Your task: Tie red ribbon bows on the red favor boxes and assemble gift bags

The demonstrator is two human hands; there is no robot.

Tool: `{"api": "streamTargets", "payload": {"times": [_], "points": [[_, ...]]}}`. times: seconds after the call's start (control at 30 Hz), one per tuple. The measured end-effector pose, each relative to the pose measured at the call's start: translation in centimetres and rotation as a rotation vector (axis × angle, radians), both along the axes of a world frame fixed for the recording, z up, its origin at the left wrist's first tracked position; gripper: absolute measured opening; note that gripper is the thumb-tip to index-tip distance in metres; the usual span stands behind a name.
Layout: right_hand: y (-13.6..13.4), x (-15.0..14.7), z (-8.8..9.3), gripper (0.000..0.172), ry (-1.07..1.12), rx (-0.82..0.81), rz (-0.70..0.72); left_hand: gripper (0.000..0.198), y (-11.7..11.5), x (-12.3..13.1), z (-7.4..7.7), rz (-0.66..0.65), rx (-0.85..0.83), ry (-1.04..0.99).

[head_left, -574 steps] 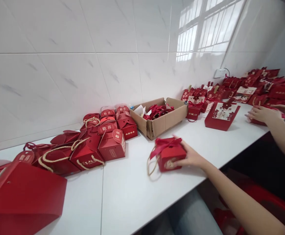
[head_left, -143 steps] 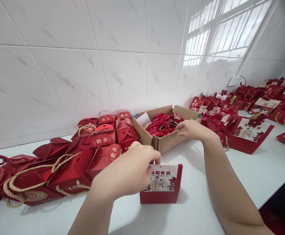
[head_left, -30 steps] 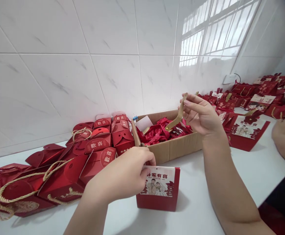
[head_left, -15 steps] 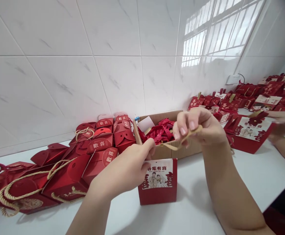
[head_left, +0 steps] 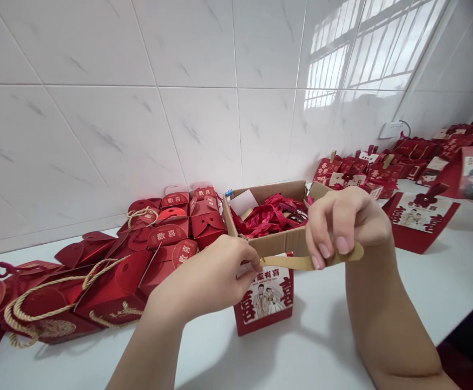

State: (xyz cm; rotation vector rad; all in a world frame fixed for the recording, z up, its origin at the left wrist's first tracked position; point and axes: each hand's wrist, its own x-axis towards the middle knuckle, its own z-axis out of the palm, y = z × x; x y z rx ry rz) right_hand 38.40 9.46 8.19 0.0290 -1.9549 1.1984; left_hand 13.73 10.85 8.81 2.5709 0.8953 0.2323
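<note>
The white bench (head_left: 301,357) runs along the tiled wall, bearing the open cardboard carton (head_left: 289,242) with dark red ribbons inside. In front of it stands the red gift box (head_left: 267,303), slightly tilted, its white panel printed with a couple between large red characters. The right hand (head_left: 350,222) bends its fingers over the gold strap (head_left: 289,262), gripping it near one rounded end. The left hand (head_left: 216,276) has its fingers pinched on the strap's other end, at the box's top corner; whether they also grip the box is hidden. The strap is flat, matte and narrow. Half a second ago it curled from the right hand alone; now it stretches between both, and the box's lower edge slants more.
</note>
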Motion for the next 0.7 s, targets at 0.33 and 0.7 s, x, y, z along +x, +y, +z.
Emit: {"api": "streamTargets", "payload": {"times": [0.33, 0.7], "points": [[0.2, 0.0, 0.1, 0.010, 0.014, -0.019, -0.167, 0.036, -0.6, 0.9, 0.1, 0.064, 0.100, 0.079], [-1.8, 0.4, 1.3, 0.011, 0.094, 0.095, -0.746, 0.036, -1.0, 0.4, 0.8, 0.075, 0.272, -0.078]]}}
